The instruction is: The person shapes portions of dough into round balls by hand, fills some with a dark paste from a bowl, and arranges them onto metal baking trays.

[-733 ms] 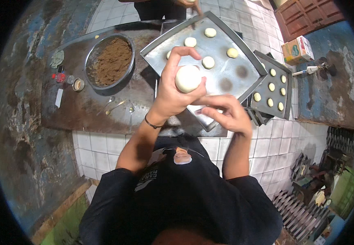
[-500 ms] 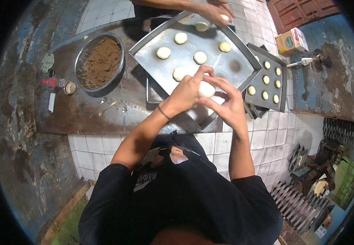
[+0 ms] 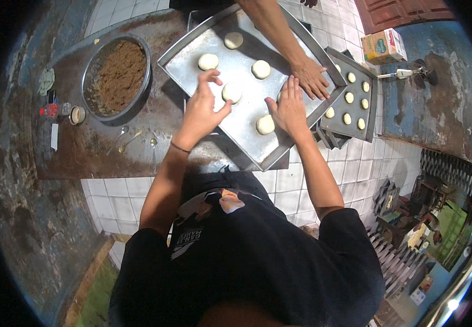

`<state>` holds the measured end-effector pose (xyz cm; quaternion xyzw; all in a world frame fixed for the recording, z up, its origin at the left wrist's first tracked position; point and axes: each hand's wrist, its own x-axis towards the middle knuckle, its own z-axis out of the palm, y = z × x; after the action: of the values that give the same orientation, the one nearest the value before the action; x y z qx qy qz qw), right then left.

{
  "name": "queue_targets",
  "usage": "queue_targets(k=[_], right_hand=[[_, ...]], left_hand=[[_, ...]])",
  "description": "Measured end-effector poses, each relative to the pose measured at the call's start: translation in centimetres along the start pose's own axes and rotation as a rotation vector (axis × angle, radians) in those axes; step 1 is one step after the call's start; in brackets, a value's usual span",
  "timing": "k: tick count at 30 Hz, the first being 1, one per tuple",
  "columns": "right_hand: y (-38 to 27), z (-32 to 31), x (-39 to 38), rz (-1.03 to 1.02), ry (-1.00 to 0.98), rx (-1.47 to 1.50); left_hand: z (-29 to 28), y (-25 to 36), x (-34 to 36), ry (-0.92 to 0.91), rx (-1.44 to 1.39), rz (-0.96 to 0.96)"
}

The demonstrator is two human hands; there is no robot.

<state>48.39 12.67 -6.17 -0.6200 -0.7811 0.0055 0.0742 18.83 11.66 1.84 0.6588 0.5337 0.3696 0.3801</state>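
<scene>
A metal baking tray (image 3: 214, 42) with raised sides holds several pale round dough pieces. My left hand (image 3: 199, 113) is open at the near left of it, thumb and fingers spread either side of a dough ball (image 3: 231, 92); whether they touch it I cannot tell. My right hand (image 3: 290, 109) lies flat with fingers stretched out, over a dough piece mostly hidden beneath it. Just below sits another dough piece (image 3: 265, 125). Farther off are a dough piece (image 3: 261, 68), one by my left fingertips (image 3: 208, 61) and a flatter one (image 3: 233, 40).
Another person's hand (image 3: 310, 77) reaches in from the far side and lies flat near the tray's right wall. A bowl of brown crumbly filling (image 3: 120, 76) stands left, with spoons (image 3: 153, 143) before it. A second dough tray (image 3: 350, 111) and a carton (image 3: 384, 47) are right.
Both my hands held a dough ball together above the tray; now they are apart and lower, no longer holding it. The other person's hand has come nearer, onto the tray's right side.
</scene>
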Motion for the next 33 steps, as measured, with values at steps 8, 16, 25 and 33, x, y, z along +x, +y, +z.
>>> queue_targets(k=[8,16,25,33], right_hand=[[3.9,-1.7,2.6,0.403,-0.358,1.173],[1.0,1.5,1.8,0.124,-0.122,0.117],[7.4,-7.7,-1.2,0.46,0.511,1.499],[5.3,-5.2,-14.3,0.737,0.387,0.873]], left_hand=[[-2.5,-1.1,-3.4,0.094,-0.056,-0.058],[1.4,1.0,-6.0,-0.129,0.081,0.068],[10.5,2.7,-11.0,-0.531,0.514,0.504],[10.8,2.7,-10.4,-0.451,0.558,0.584]])
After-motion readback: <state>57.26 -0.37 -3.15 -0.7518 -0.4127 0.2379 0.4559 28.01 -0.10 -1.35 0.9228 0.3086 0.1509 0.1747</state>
